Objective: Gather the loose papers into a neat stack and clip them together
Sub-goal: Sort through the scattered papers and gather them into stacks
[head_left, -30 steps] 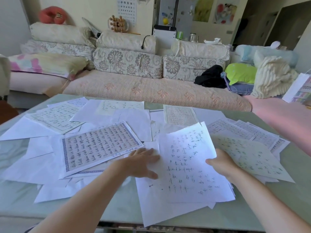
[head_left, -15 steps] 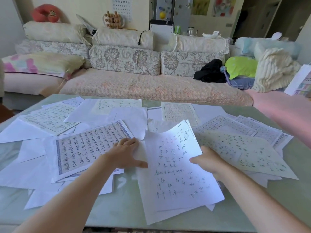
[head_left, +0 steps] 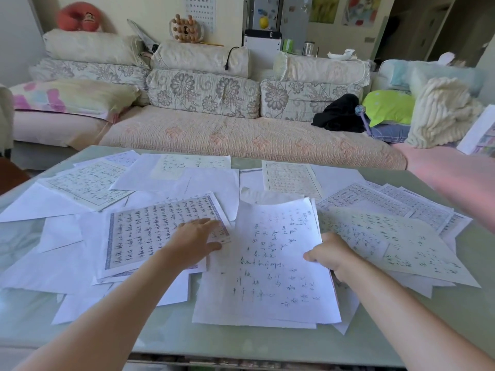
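Several loose sheets of handwriting lie scattered over the glass table (head_left: 241, 341). In front of me is a small pile topped by a white handwritten sheet (head_left: 270, 263). My right hand (head_left: 330, 254) pinches that pile's right edge, thumb on top. My left hand (head_left: 194, 241) lies flat with its fingers spread on a blue-bordered sheet (head_left: 158, 231) just left of the pile. More sheets fan out to the right (head_left: 388, 236) and far left (head_left: 85, 183). No clip is visible.
A long sofa (head_left: 241, 137) with floral cushions runs behind the table. On its right end lie a black garment (head_left: 337, 113), a green pillow (head_left: 388, 105) and a cream blanket (head_left: 442, 111). The table's front edge is close to me.
My left hand has slid left off the handwritten pile onto the blue-bordered sheet. The pile has turned more upright and square to me under my right hand.
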Demonstrator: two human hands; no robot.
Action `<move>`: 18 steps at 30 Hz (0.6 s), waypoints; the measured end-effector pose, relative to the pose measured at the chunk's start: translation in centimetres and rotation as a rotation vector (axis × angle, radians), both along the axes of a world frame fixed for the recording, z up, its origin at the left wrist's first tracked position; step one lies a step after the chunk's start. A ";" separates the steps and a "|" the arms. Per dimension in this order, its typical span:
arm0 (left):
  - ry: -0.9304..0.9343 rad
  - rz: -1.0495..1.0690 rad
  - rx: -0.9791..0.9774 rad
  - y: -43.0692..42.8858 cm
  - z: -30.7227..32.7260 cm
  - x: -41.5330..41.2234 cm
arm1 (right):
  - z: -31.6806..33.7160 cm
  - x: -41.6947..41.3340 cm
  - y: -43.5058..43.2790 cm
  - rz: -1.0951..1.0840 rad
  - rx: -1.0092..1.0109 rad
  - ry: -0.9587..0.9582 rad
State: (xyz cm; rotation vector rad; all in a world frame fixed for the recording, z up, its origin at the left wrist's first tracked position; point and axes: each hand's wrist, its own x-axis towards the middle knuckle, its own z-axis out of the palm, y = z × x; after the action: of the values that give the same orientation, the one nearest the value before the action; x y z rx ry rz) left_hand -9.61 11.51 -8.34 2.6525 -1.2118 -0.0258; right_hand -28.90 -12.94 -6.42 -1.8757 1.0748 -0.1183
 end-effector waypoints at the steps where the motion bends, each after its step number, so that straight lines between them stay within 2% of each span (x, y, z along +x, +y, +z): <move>1: 0.001 0.004 0.009 0.2 0.0 0.0 | -0.1 0.1 0.0 -0.010 0.016 -0.013; 6: -0.216 -0.003 0.037 0.5 0.1 -0.5 | 0.0 0.2 0.5 0.022 0.106 -0.041; 8: -0.177 0.000 -0.015 0.5 -0.2 -0.4 | -0.2 0.4 0.9 0.032 0.067 -0.062; 11: -0.016 0.031 -0.091 0.4 -0.2 -0.1 | -0.5 0.5 1.1 0.020 -0.002 -0.053; 13: 0.082 0.122 -0.224 0.6 0.6 0.3 | -0.5 0.4 0.8 0.012 -0.007 -0.047; 16: 0.090 0.219 -0.443 1.3 3.1 0.6 | -0.5 0.1 0.0 0.003 -0.006 -0.038; 18: 0.099 0.201 -0.546 1.3 5.1 -0.1 | -0.1 -0.1 -0.3 0.016 -0.001 -0.031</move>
State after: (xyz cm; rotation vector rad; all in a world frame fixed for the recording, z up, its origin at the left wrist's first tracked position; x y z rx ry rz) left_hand -9.72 12.82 -3.21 2.2432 -0.7750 0.1784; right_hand -28.95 -13.27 -6.51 -1.8768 1.0380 -0.1381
